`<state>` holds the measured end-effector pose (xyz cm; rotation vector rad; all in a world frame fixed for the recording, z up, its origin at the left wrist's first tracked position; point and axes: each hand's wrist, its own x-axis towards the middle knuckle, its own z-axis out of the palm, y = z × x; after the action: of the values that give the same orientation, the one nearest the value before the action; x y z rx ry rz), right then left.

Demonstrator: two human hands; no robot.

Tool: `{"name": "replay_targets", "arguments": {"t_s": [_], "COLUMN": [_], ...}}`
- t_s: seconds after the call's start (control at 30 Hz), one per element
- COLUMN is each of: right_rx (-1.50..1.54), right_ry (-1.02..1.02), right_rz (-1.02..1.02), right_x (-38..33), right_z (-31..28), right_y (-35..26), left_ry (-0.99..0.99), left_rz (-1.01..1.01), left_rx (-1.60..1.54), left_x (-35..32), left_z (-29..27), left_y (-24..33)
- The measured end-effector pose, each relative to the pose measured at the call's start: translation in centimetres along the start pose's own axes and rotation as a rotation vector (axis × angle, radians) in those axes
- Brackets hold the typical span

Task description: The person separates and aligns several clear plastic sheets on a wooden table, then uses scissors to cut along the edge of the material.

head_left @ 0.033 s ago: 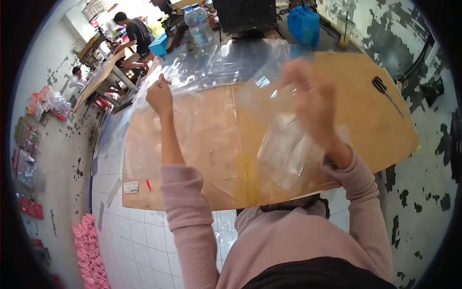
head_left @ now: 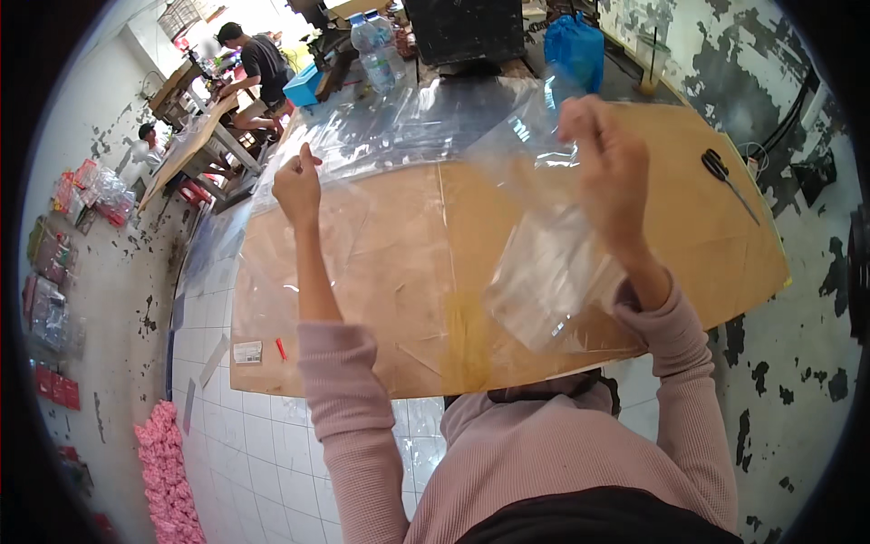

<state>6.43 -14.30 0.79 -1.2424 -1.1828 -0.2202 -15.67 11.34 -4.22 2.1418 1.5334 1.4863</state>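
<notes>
My left hand (head_left: 297,188) is raised over the left part of the table, its fingers pinched together on thin clear plastic film (head_left: 349,213) that hangs below and beside it. The film's outline is hard to follow against the brown table. My right hand (head_left: 614,177) is closed on a clear plastic sheet (head_left: 517,145), which spreads out to the left of the fingers and catches the light. Below that hand lies a stack of clear plastic pieces (head_left: 544,272). Along the table's far edge stretches a larger glossy clear sheet (head_left: 390,127).
The brown-covered table (head_left: 399,308) carries black scissors (head_left: 729,184) at the right, and a small red item (head_left: 281,349) beside a white label (head_left: 246,352) at near left. Behind stand water bottles (head_left: 372,56), a blue bag (head_left: 575,53) and a drink cup (head_left: 650,71). Another person (head_left: 261,63) works far left.
My right hand has shifted slightly right with the clear plastic sheet and looks sharper. My left hand has moved slightly left, still closed.
</notes>
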Motion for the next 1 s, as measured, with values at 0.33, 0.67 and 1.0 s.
{"name": "replay_targets", "arguments": {"t_s": [0.33, 0.67, 1.0], "right_rx": [-0.31, 0.132, -0.522], "right_ry": [-0.294, -1.034, -0.923], "right_rz": [-0.355, 0.409, 0.292], "right_x": [3.6, 4.7, -1.8], "right_z": [4.5, -0.1, -5.9], "right_y": [0.6, 12.7, 12.7], "left_ry": [-0.774, -0.611, -0.187], "left_rz": [0.36, 0.27, 0.135], "left_rx": [-0.539, -0.611, -0.599], "left_x": [-3.2, 3.2, 9.9], "left_z": [-5.4, -5.1, -0.8], "left_y": [11.3, 8.9, 1.2]}}
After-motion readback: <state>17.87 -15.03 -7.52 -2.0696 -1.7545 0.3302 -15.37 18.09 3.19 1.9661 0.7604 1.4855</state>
